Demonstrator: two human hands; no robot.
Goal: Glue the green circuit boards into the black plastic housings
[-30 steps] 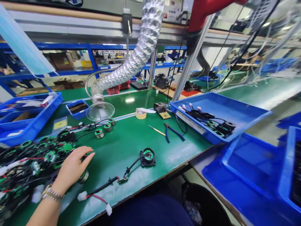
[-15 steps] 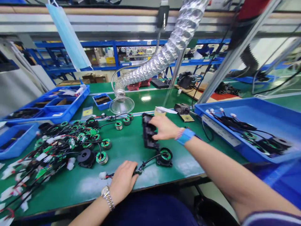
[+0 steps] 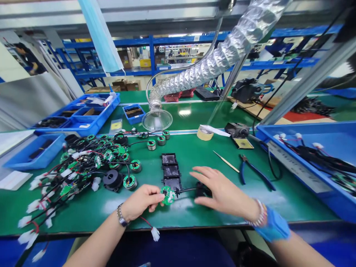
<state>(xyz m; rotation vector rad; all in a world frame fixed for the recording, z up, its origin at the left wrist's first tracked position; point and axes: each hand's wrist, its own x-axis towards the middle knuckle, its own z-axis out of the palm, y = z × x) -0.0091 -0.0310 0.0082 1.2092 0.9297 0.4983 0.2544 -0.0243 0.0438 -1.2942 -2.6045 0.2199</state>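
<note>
Near the bench's front edge, my left hand (image 3: 143, 202) pinches a green circuit board (image 3: 168, 195) between thumb and fingers. A red wire with a white connector (image 3: 155, 234) hangs below that hand. From the board a black cable (image 3: 187, 190) runs right to a black round housing (image 3: 200, 190), partly hidden by my right hand (image 3: 219, 191). The right hand's fingers are spread around the housing's right side; whether they touch it is unclear. Just behind the board, a black plastic case of three square compartments (image 3: 170, 171) lies flat on the green mat.
A tangled pile of wired boards (image 3: 91, 159) covers the left side. Tweezers (image 3: 226, 161), blue-handled pliers (image 3: 257, 172) and a tape roll (image 3: 205, 133) lie to the right. A blue tray (image 3: 297, 170) holds wired parts. A fume duct funnel (image 3: 157, 120) stands behind.
My right hand has let go of the black case, now flat on the mat, and moved down to the round housing. My left hand has lifted the board. The view has shifted.
</note>
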